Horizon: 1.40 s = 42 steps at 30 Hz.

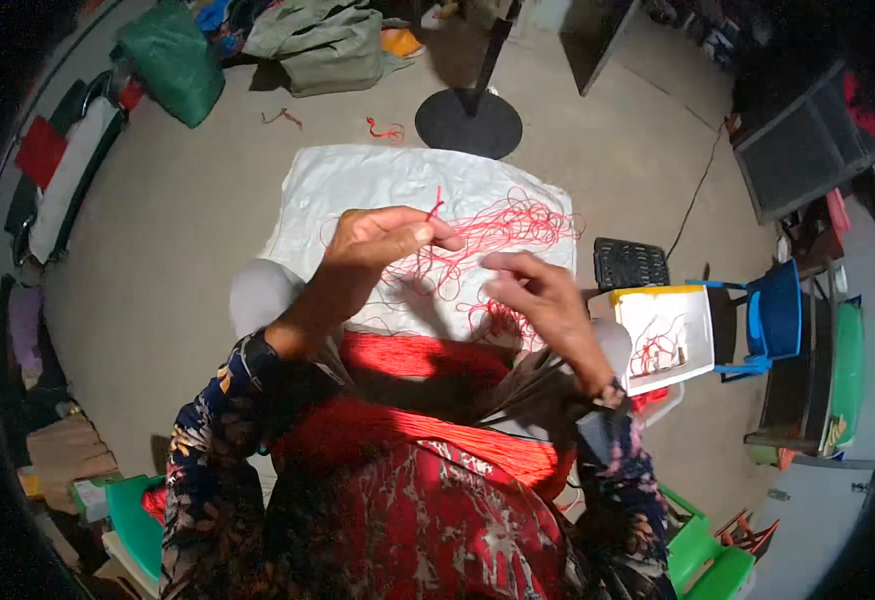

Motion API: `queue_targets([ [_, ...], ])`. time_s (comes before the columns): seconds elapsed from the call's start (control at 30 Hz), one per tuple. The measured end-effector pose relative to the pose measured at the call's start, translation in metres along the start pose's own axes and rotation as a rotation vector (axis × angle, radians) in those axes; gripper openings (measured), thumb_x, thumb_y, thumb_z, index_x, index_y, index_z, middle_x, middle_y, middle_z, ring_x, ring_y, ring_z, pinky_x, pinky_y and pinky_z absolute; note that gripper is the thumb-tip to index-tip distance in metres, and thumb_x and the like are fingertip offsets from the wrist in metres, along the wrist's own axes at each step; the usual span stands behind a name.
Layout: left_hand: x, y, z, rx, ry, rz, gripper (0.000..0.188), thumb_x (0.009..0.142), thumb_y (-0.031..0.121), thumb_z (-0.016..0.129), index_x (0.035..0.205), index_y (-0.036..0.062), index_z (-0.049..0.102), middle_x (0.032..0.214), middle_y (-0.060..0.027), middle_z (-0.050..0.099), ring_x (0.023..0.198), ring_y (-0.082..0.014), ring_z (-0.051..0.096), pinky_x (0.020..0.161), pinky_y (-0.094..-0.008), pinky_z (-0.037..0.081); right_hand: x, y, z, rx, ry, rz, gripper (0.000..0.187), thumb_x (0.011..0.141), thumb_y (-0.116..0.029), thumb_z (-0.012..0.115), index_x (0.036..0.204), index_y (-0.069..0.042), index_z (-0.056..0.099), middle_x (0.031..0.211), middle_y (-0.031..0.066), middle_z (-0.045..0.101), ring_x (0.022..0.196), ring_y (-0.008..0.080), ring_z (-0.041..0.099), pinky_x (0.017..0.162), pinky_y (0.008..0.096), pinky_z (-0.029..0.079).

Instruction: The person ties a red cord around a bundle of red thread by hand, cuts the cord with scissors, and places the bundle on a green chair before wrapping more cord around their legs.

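My left hand (383, 238) is closed in a pinch on a thin red cord (439, 196), whose short end stands up above the fingertips. To its right is my right hand (548, 298), slightly blurred, with thumb and forefinger a little apart; I see nothing between them. Under both hands a white cloth (338, 175) is spread, and loose loops of red cord (528, 222) lie tangled on it. A thick bundle of red cord (408, 355) lies at the cloth's near edge. Another bundle (498, 450) stretches across my lap.
Right of the cloth stand a white box with a yellow rim (700, 330) holding red cord pieces, a black case (631, 264) and a blue chair (780, 312). A stand's round black base (469, 124) is beyond the cloth. Cord scraps (386, 131) lie on the floor.
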State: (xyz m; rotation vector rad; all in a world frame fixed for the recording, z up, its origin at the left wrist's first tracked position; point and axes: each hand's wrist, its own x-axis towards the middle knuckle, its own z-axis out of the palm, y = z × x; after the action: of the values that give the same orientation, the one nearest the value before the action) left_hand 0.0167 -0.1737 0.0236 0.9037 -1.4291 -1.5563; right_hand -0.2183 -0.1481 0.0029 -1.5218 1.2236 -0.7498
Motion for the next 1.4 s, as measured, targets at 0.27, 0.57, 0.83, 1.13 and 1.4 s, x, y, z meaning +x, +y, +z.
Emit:
queue_targets([
  [0.27,-0.014,-0.003,-0.012,-0.113,-0.04,0.006,0.03,0.09,0.019,0.05,0.096,-0.0072,0.063,0.091,-0.0117,0.065,0.087,-0.0153,0.059,0.083,-0.0281,0.044,0.03,-0.01,0.066,0.415,-0.063,0.022,0.023,0.085,-0.01,0.065,0.106,-0.001,0.064,0.104,0.0023,0.064,0.088,0.0075,0.055,0.08,0.022,0.044],
  [0.57,-0.021,-0.018,-0.055,0.079,0.087,0.068,0.033,0.09,0.027,0.054,0.1,-0.0024,0.065,0.105,-0.0098,0.064,0.099,-0.0184,0.057,0.091,-0.0306,0.041,0.021,0.02,0.03,0.317,0.091,0.028,0.013,0.087,-0.016,0.06,0.089,-0.005,0.064,0.079,0.0013,0.063,0.066,0.0079,0.054,0.061,0.0218,0.043],
  [0.83,-0.041,-0.001,-0.149,0.307,0.368,-0.031,0.035,0.091,0.03,0.053,0.104,-0.0008,0.063,0.095,-0.0085,0.065,0.083,-0.0135,0.059,0.075,-0.0267,0.045,-0.019,0.054,-0.125,0.716,0.512,0.041,0.017,0.091,-0.023,0.054,0.08,-0.009,0.052,0.077,0.0028,0.055,0.064,0.0107,0.049,0.056,0.0227,0.04],
  [1.13,-0.079,0.048,-0.236,0.23,0.686,0.051,0.041,0.094,0.029,0.049,0.123,0.0013,0.05,0.086,-0.0075,0.061,0.069,-0.0112,0.057,0.059,-0.0186,0.043,-0.048,0.117,-0.193,0.738,0.572,0.117,0.012,0.091,-0.019,0.053,0.088,-0.007,0.053,0.079,0.0037,0.058,0.067,0.0122,0.054,0.056,0.0229,0.043],
  [1.4,-0.197,0.061,-0.383,0.381,0.952,0.288,0.041,0.093,0.024,0.053,0.127,0.003,0.049,0.098,-0.011,0.061,0.085,-0.0157,0.059,0.075,-0.0232,0.049,-0.064,0.161,-0.238,0.861,0.708,0.092,0.015,0.092,-0.019,0.051,0.087,-0.005,0.052,0.077,0.005,0.056,0.064,0.0137,0.053,0.057,0.0241,0.044],
])
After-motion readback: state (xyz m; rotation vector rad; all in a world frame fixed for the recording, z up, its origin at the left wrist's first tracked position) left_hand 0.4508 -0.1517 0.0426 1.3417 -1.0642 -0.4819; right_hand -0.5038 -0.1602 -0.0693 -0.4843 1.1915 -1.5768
